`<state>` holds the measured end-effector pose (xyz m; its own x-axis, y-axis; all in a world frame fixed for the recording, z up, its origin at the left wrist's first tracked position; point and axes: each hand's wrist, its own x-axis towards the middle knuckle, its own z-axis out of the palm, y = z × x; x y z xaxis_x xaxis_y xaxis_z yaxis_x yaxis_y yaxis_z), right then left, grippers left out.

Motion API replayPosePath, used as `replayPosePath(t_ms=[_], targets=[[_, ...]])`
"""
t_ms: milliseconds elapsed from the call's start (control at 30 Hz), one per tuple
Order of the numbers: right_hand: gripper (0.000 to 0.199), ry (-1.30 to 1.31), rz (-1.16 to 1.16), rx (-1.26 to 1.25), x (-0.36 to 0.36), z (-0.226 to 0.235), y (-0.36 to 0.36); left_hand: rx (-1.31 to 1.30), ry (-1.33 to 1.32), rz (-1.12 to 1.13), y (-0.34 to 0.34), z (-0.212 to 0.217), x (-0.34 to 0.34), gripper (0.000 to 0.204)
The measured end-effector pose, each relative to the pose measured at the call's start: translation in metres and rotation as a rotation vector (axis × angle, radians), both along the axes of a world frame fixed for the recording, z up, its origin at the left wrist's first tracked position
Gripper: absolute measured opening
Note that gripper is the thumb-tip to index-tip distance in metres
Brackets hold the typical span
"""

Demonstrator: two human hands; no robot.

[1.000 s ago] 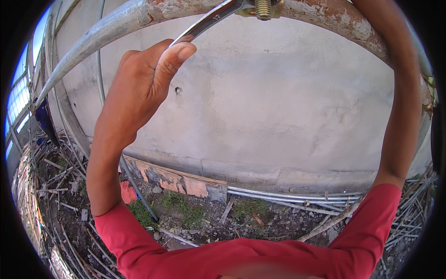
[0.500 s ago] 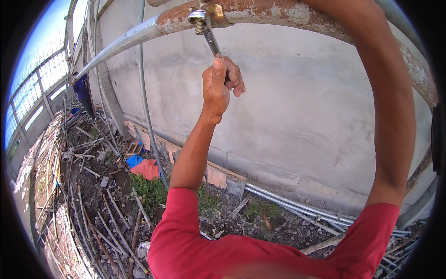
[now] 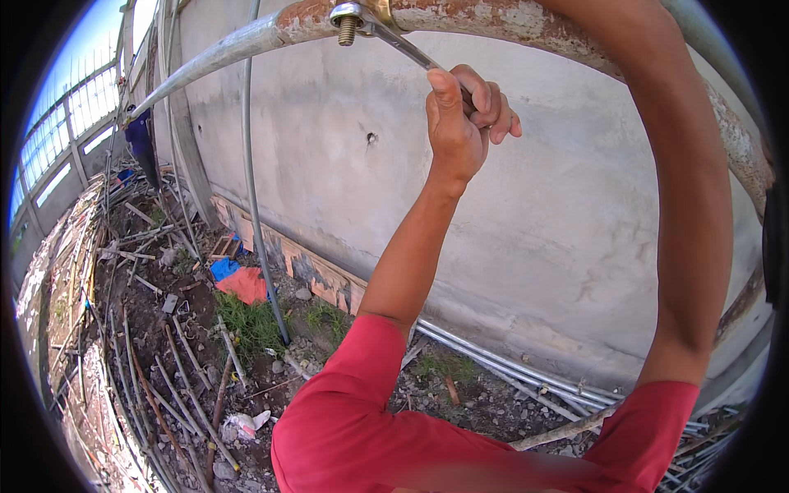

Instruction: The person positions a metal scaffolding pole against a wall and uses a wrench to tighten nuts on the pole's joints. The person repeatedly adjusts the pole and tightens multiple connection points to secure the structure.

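Observation:
My left hand (image 3: 464, 123) is closed around the handle of a metal wrench (image 3: 403, 45), thumb pressed along it. The wrench's head sits on a nut at a threaded bolt (image 3: 347, 31), which points down from a metal scaffold clamp (image 3: 380, 11). That clamp is on a rusty, paint-spattered pipe (image 3: 485, 23), cut off in part by the top edge. Over the pipe reaches my right arm (image 3: 690, 189); its hand lies beyond the top edge, so what it holds is hidden.
A grey plastered wall (image 3: 559, 189) stands behind the pipe. An upright metal pole (image 3: 251, 164) rises at the left. Far below, rubble ground holds loose poles (image 3: 193, 386), metal pipes (image 3: 509, 361) along the wall and an orange sheet (image 3: 244, 284). Another person (image 3: 141, 144) stands far left.
My left hand has swung to the right and slightly up, turning the wrench from steep to more slanted about the bolt. The view has shifted a little.

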<state>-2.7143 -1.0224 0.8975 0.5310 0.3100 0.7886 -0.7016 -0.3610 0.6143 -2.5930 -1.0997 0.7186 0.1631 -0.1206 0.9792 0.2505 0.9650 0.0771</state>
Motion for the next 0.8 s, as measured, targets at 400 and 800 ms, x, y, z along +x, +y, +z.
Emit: replayPosePath(t_ms=[400, 800], targets=[[0.077, -0.111, -0.071, 0.162, -0.002, 0.002, 0.012, 0.079, -0.265, -0.007, 0.003, -0.007, 0.043, 0.064], [0.076, -0.135, -0.055, 0.102, 0.001, -0.005, 0.009, 0.238, -0.382, 0.711, 0.059, -0.004, 0.147, 0.066]])
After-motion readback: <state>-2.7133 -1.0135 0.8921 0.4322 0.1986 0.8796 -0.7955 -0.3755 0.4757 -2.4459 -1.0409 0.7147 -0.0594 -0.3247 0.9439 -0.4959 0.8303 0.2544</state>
